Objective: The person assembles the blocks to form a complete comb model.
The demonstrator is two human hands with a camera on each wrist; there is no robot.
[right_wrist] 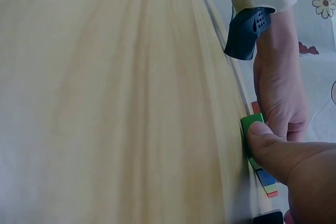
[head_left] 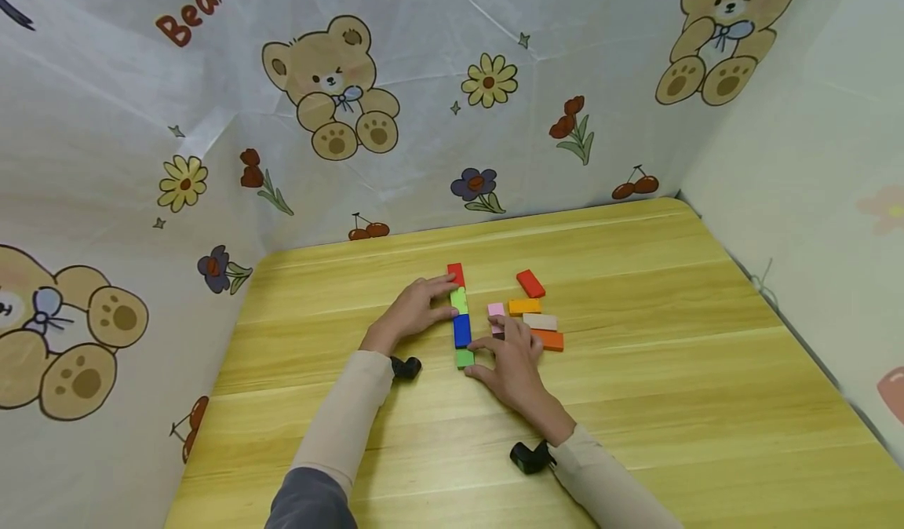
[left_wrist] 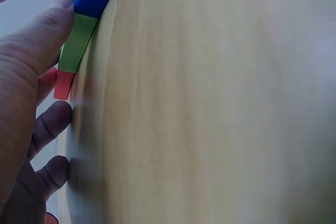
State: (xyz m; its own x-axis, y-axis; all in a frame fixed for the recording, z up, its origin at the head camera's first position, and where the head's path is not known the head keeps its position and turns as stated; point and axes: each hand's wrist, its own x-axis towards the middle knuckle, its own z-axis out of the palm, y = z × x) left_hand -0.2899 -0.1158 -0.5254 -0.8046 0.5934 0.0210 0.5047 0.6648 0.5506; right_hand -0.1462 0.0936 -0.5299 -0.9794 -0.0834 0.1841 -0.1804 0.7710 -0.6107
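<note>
A straight row of blocks lies on the table: red block (head_left: 456, 274), light green block (head_left: 459, 301), blue block (head_left: 462, 331) and green block (head_left: 464, 358) nearest the person. My left hand (head_left: 417, 307) is at the row's left side, index finger by the red block and thumb where light green meets blue. In the left wrist view, its other fingers are apart from the blocks. My right hand (head_left: 514, 360) pinches the green block between thumb and index finger. The right wrist view shows the thumb (right_wrist: 262, 134) against that block.
Right of the row lie a pink block (head_left: 496, 309), a loose red block (head_left: 531, 283), a yellow-orange block (head_left: 524, 306), a cream block (head_left: 540, 322) and an orange block (head_left: 549, 341). A dark block is partly hidden under the right hand. Bear-print cloth (head_left: 424, 121) hangs behind the table (head_left: 671, 356).
</note>
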